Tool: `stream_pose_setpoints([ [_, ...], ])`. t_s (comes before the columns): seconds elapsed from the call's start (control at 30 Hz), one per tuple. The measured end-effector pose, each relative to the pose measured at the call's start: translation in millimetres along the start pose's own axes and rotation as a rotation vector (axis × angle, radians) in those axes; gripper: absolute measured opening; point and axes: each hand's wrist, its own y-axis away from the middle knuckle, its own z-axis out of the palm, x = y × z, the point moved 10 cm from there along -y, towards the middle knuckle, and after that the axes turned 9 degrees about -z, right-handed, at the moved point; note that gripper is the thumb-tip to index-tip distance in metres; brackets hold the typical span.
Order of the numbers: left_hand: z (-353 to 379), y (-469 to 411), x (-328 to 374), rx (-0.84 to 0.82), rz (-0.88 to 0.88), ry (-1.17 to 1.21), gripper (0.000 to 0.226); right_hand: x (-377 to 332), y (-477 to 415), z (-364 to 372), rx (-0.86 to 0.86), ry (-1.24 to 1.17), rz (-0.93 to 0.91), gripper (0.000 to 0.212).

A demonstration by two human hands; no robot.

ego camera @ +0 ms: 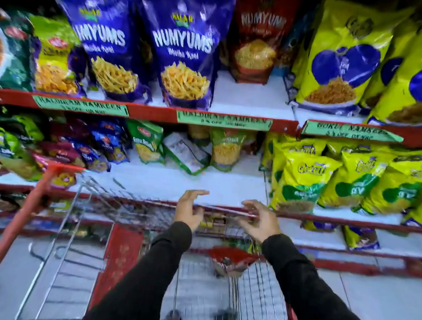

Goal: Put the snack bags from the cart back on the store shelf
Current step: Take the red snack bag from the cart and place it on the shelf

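A wire cart [219, 294] with a red frame stands against the store shelf [202, 187]. One red snack bag [231, 260] lies in the cart's basket, near its far end. My left hand [189, 210] and my right hand [258, 220] hover side by side above the cart's far rim, in front of the middle shelf. Both hands have their fingers spread and curled, and neither holds anything. Black sleeves cover both forearms.
Blue Numyums bags [186, 46] and a red one [258, 37] stand on the upper shelf, yellow bags [339, 58] to the right. The middle shelf holds green bags [225, 151] at the back, yellow-green bags [304, 179] right. The red cart handle [15, 225] runs along the left.
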Motion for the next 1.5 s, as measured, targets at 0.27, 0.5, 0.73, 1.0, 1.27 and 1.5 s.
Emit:
stream_pose_setpoints([
  [0.27, 112.2, 42.5, -118.6, -0.479, -0.254, -0.488, 0.079, 120.4, 51.8, 59.7, -0.470, 0.419, 0.190, 0.059],
  [0.5, 100.1, 21.6, -111.6, -0.273, -0.211, -0.688, 0.023, 143.1, 42.9, 52.4, -0.255, 0.416, 0.271, 0.021],
  [0.73, 60.2, 33.3, -58.8, -0.159, -0.112, -0.720, 0.024, 119.1, 52.4, 22.6, -0.148, 0.378, 0.234, 0.022],
  [1.0, -15.5, 43.1, 22.2, -0.054, 0.006, -0.406, 0.028, 34.6, 56.0, -52.5, 0.091, 0.188, 0.145, 0.037],
  [1.27, -91.0, 28.2, 162.3, 0.082, 0.253, 0.260, 0.017, -105.3, 38.1, -168.5, 0.512, -0.166, -0.159, 0.023],
  [1.5, -138.3, 3.7, 283.0, 0.105, 0.385, 0.721, 0.016, -181.4, -13.7, -259.7, 0.677, -0.468, -0.358, 0.007],
])
